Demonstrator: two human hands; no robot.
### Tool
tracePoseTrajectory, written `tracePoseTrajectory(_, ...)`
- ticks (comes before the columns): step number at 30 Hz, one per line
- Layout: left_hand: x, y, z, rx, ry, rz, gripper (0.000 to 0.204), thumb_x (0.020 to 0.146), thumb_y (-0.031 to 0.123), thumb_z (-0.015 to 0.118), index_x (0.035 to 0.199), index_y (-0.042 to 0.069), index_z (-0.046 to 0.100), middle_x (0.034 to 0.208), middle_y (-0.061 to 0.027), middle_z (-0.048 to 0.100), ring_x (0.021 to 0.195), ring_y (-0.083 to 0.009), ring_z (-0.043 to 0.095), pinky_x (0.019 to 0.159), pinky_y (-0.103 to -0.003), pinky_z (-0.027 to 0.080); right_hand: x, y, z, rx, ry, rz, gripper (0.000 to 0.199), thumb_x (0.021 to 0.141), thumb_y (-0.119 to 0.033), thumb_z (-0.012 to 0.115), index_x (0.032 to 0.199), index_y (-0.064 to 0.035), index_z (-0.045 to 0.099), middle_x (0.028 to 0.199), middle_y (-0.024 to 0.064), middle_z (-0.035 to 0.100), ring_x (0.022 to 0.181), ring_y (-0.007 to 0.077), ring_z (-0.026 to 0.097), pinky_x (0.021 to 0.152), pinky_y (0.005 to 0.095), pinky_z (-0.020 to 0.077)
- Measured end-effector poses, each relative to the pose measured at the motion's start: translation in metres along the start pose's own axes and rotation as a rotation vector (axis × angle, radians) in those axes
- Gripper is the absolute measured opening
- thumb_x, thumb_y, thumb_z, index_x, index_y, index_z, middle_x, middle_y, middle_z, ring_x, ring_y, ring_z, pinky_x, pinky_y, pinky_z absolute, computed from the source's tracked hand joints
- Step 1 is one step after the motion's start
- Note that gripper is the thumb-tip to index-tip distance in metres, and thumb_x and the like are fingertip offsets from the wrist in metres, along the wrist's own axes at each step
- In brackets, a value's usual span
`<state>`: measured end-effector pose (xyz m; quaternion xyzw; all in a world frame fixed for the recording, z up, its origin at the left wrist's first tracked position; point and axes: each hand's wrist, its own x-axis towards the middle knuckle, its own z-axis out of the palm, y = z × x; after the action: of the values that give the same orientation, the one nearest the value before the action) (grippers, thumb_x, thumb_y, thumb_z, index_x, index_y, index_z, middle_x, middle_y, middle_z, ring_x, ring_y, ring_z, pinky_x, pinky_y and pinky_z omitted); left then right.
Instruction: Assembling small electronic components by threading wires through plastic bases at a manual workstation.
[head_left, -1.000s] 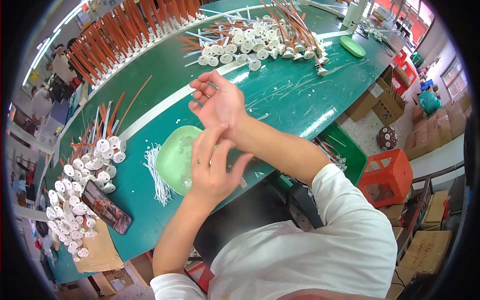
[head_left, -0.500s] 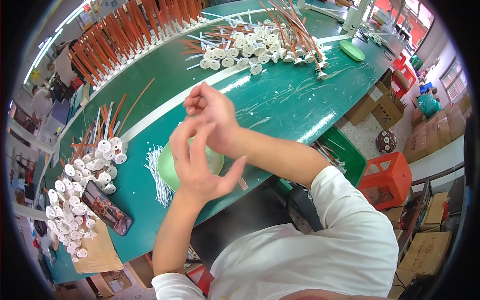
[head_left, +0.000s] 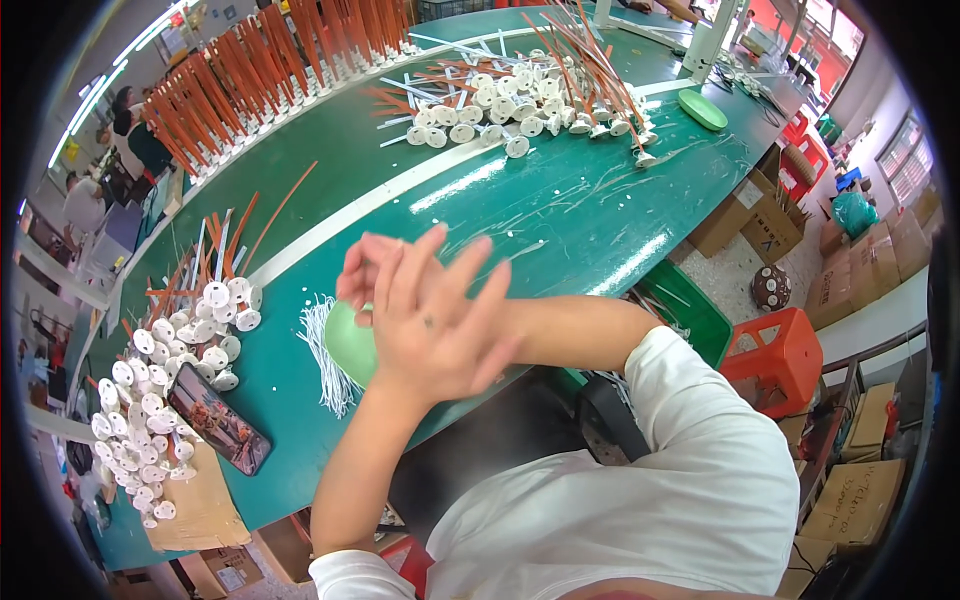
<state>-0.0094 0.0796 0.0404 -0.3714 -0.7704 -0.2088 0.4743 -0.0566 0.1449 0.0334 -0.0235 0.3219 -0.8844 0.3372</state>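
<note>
Both hands have lifted off the table and come together since a second ago. Left hand (head_left: pixel 435 325) now spreads open, fingers fanned, in front of the right hand (head_left: pixel 362 280), which it mostly hides; whether that one grips anything I cannot tell. Green dish (head_left: pixel 350 345) sits beneath them, at seven o'clock of the left hand, white sticks (head_left: pixel 322 350) touching it at nine.
</note>
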Motion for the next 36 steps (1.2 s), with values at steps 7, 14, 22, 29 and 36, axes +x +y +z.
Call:
tracePoseTrajectory(7, -0.007, 0.003, -0.004, -0.014, -0.018, 0.187, 0.041, 0.06, 0.045, 0.067, 0.065, 0.004, 0.066, 0.061, -0.0044, 0.046, 0.059, -0.0241, 0.045, 0.064, -0.04, 0.041, 0.004, 0.015, -0.023, -0.47, -0.132, -0.266, 0.022, 0.102, -0.029, 0.046, 0.094, -0.0106, 0.053, 0.079, 0.0028, 0.06, 0.071, 0.0127, 0.054, 0.064, 0.0299, 0.046)
tracePoseTrajectory(14, -0.026, -0.011, -0.017, -0.442, 0.044, 0.119, 0.051, 0.059, 0.056, 0.063, 0.052, 0.007, 0.052, 0.053, -0.0016, 0.039, 0.048, -0.0224, 0.042, 0.057, -0.038, 0.035, -0.02, 0.033, -0.017, -1.033, -0.118, -0.835, 0.012, 0.093, -0.018, 0.053, 0.09, -0.007, 0.051, 0.075, 0.0038, 0.056, 0.068, 0.0176, 0.052, 0.066, 0.0332, 0.0459)
tracePoseTrajectory(22, -0.058, 0.008, 0.008, -0.173, 0.479, 0.138, 0.075, 0.078, 0.09, 0.041, 0.093, 0.02, 0.062, 0.126, -0.0164, 0.049, 0.12, -0.038, 0.039, 0.102, -0.053, 0.035, -0.028, 0.044, 0.006, -0.725, -0.024, -0.68, 0.018, 0.104, -0.021, 0.048, 0.098, -0.0048, 0.054, 0.078, 0.0074, 0.06, 0.071, 0.0171, 0.058, 0.069, 0.0294, 0.0495)
tracePoseTrajectory(29, -0.027, 0.029, -0.012, -0.152, 0.255, 0.015, 0.067, 0.094, 0.062, 0.041, 0.129, 0.005, 0.048, 0.137, -0.0222, 0.048, 0.125, -0.0406, 0.047, 0.109, -0.05, 0.036, -0.041, 0.046, -0.004, -0.599, 0.028, -0.309, 0.018, 0.104, -0.025, 0.048, 0.103, -0.0072, 0.052, 0.085, 0.0051, 0.063, 0.073, 0.0109, 0.058, 0.063, 0.0267, 0.0467)
tracePoseTrajectory(36, 0.02, 0.054, -0.025, -0.923, 0.486, -0.952, 0.079, 0.098, 0.07, 0.027, 0.143, 0.006, 0.039, 0.144, -0.0288, 0.047, 0.132, -0.0366, 0.047, 0.112, -0.049, 0.033, -0.039, 0.046, 0.012, -0.548, 0.01, -0.899, 0.039, 0.098, -0.029, 0.054, 0.115, 0.0046, 0.043, 0.093, 0.0106, 0.056, 0.077, 0.0132, 0.053, 0.069, 0.0311, 0.0457)
